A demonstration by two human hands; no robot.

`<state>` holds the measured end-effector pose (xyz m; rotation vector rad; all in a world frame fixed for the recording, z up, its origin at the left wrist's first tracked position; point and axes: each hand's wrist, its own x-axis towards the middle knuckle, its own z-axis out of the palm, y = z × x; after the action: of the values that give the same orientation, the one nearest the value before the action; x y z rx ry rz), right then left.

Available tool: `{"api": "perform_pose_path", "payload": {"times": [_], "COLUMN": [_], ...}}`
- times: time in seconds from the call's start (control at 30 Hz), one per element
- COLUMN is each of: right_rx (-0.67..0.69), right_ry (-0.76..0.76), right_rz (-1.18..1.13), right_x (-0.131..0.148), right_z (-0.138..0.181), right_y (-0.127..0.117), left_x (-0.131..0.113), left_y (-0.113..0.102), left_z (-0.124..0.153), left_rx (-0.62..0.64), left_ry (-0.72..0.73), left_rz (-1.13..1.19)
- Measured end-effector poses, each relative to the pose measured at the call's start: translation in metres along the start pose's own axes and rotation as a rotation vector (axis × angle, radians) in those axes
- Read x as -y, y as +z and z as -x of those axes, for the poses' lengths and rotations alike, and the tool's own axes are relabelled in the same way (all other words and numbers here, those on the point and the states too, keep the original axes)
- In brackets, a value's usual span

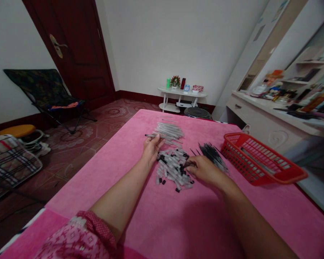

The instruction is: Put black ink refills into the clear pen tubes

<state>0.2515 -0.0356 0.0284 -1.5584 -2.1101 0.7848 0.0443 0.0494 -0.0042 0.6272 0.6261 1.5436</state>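
The left hand (151, 146) had its grip clamped on a pen barrel (149, 135).
On the pink-covered bench (102, 169), the right hand (205, 167) met the pen caps (170, 169), its grip unclear; a light fingertip pinch suited them.

hands (151, 146) (201, 167): 2 | red basket (261, 158): 1 | clear caps (171, 167), barrels (170, 129), dark refills (212, 155): many, perhaps dozens each, overlapping
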Motion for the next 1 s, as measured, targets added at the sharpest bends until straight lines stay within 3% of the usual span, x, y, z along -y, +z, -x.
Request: {"api": "perform_pose_path", "payload": {"times": [0.2,0.33,0.67,1.0], "right_rx": [-0.386,-0.484,-0.506,-0.536], "right_ry": [0.176,0.211,0.135,0.085], "right_rz": [-0.754,-1.076,-1.137,-0.934], "right_x": [-0.005,-0.005,0.0,0.006], "right_z": [-0.01,-0.01,-0.009,-0.01], "right_y": [0.008,0.012,0.016,0.018], "left_x": [0.0,0.003,0.012,0.012], "left_y": [0.007,0.014,0.022,0.026], "left_z": [0.005,0.012,0.023,0.027], "left_rx": [0.041,0.088,0.131,0.131], "left_ry": [-0.008,-0.013,-0.039,-0.057], "left_rz": [-0.017,-0.077,-0.125,-0.141]}}
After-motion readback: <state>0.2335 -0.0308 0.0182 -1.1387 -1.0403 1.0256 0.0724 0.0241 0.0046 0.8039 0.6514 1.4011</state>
